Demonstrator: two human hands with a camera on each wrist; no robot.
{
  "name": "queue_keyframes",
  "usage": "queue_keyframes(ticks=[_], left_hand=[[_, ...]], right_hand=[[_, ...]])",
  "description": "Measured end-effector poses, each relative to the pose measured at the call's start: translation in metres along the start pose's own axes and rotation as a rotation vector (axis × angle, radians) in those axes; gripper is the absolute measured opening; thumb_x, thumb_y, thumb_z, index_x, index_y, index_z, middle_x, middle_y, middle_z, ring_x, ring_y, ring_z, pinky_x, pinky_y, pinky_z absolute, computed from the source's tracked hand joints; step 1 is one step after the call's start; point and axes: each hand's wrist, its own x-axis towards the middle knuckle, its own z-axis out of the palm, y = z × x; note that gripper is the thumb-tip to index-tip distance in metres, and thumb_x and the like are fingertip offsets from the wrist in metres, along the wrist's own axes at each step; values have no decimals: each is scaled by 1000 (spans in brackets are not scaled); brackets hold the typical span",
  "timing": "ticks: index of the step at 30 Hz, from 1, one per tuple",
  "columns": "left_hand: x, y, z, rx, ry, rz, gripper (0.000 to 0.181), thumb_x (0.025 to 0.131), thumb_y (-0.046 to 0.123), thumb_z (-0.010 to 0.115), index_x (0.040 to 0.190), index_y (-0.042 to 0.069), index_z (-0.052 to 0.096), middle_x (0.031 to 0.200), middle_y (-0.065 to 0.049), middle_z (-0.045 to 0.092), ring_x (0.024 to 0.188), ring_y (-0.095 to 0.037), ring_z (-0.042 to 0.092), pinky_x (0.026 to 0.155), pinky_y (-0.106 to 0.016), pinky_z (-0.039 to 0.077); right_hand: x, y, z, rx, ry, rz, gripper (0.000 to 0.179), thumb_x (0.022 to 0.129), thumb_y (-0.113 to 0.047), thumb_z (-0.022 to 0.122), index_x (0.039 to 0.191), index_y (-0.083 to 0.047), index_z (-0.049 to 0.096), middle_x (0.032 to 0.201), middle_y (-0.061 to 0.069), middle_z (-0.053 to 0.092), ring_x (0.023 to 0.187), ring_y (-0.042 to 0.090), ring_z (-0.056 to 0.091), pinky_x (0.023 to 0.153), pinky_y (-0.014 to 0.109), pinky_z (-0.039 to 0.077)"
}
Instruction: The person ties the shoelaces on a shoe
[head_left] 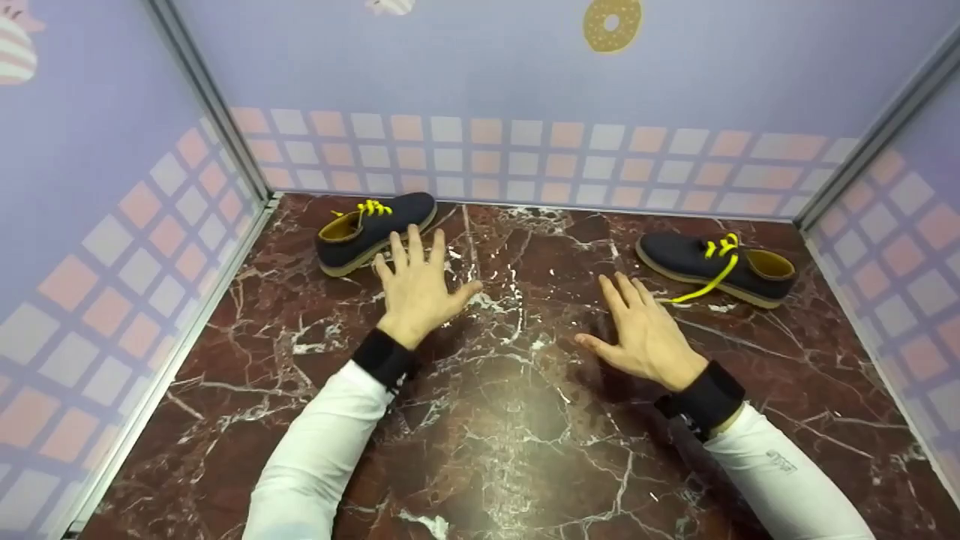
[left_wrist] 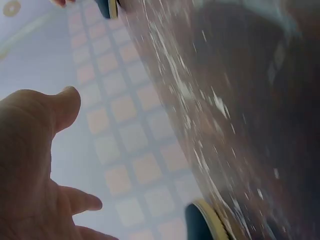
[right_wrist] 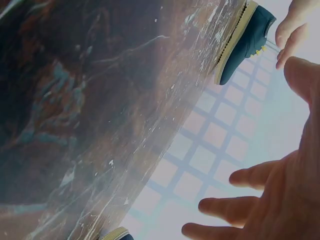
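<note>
I have the left hand [head_left: 416, 289] flat and spread wide, fingers straight and thumb stretched out toward the other hand; there is nothing in its grasp. Just beyond its fingertips stands a dark shoe [head_left: 379, 231], sole down, its toe pointing away and to the right. The fingertips overlap it in the head view, so I cannot tell there whether they touch.

I have the right hand [head_left: 649, 337] extended too, its fingers nearly straight and close together, the thumb well out to the side, and it holds nothing. Ahead of it and to its right, apart from its fingers, the other shoe [head_left: 671, 255] stands upright, toe to the left. A loose yellow lace [head_left: 712, 283] trails from that shoe back toward the knuckles. Under both hands I see the marbled floor [head_left: 510, 427].
</note>
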Motion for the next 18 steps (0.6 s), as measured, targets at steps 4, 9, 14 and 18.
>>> queue_keyframes(ticks=[4, 9, 14, 18], left_hand=[[17, -16, -2, 5, 22, -48, 120, 95, 87, 60, 181, 14, 19, 186, -34, 5, 174, -59, 3, 136, -82, 11], [37, -41, -7, 4, 45, -95, 120, 95, 84, 66, 180, 12, 21, 185, -37, 4, 172, -63, 1, 136, -82, 9], [53, -67, -15, 3, 72, -156, 119, 95, 79, 72, 179, 10, 23, 184, -40, 5, 171, -66, 3, 136, -83, 10], [59, -78, -17, -21, 77, -190, 120, 93, 77, 76, 179, 11, 24, 184, -39, 6, 171, -66, 3, 136, -83, 10]], right_hand=[[-2, 0, 1, 34, 36, -45, 111, 100, -68, 73, 177, -2, 28, 176, 38, 36, 161, 61, 40, 127, 73, 43], [-2, -3, 1, 35, 41, -58, 113, 98, -66, 77, 177, -3, 28, 176, 37, 37, 159, 61, 43, 124, 73, 46], [1, -7, 2, 28, 26, -70, 113, 97, -63, 79, 177, -2, 27, 176, 37, 36, 159, 60, 43, 125, 72, 46], [3, -8, 3, 21, 26, -75, 111, 98, -60, 80, 176, -1, 29, 176, 36, 37, 159, 60, 44, 125, 71, 46]])
